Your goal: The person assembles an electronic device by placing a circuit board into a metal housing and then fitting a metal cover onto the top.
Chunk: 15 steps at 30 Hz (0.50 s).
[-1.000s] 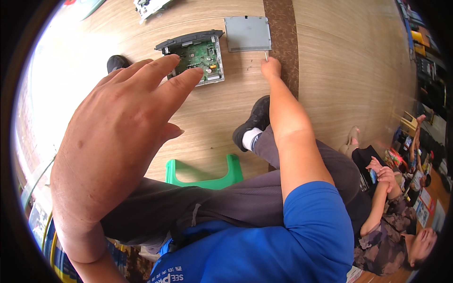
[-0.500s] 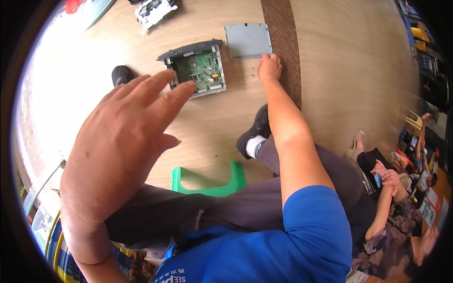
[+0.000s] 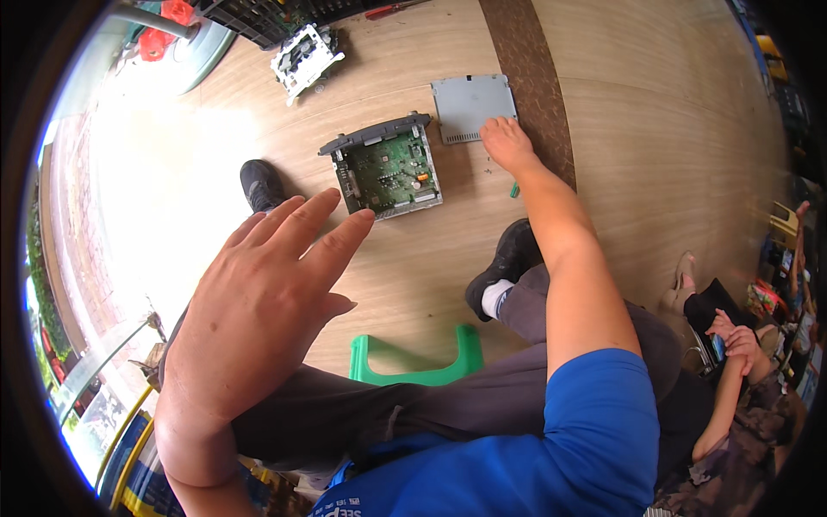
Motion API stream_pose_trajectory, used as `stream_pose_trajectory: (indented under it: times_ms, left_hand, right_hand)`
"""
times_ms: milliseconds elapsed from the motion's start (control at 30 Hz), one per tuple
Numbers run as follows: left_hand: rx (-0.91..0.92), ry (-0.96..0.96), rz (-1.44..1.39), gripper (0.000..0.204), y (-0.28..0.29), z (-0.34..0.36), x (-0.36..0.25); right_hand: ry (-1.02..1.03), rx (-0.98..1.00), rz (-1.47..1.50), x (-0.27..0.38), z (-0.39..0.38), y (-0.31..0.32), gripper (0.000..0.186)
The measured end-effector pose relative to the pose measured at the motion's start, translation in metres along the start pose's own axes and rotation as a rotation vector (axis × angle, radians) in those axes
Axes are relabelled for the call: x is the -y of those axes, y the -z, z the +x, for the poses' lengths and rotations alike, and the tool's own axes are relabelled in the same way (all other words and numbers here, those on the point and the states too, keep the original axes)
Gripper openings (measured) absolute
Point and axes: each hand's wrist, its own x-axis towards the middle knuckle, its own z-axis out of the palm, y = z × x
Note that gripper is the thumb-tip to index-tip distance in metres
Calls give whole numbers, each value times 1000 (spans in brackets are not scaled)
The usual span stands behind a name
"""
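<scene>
Head view: the bare left hand (image 3: 265, 297), fingers spread, nothing visibly held, hangs at nine o'clock; near twelve lies an open silver metal box (image 3: 408, 208) with a green circuit board (image 3: 388, 170). At one o'clock, the curled right hand (image 3: 508, 143) covers a corner of a flat grey metal plate (image 3: 469, 102); whether it grips cannot be told.

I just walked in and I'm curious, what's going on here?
An opened electronic box lies on the floor, its green circuit board showing. Beside it, the person's right hand is at the near edge of a flat grey plate; I can't tell if its grip is closed. The left hand hovers, spread open.
</scene>
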Motion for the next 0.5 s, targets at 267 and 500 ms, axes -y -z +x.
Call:
stream_pose_trajectory:
  times_ms: [267,500]
  left_hand:
    - [-74,-53,-35,65,4,-13,7]
    - [-301,-38,-121,56,8,-17,44]
  right_hand:
    - [51,-146,22,-23,25,64,15]
    - [-383,-166,521,-14,19,149,19]
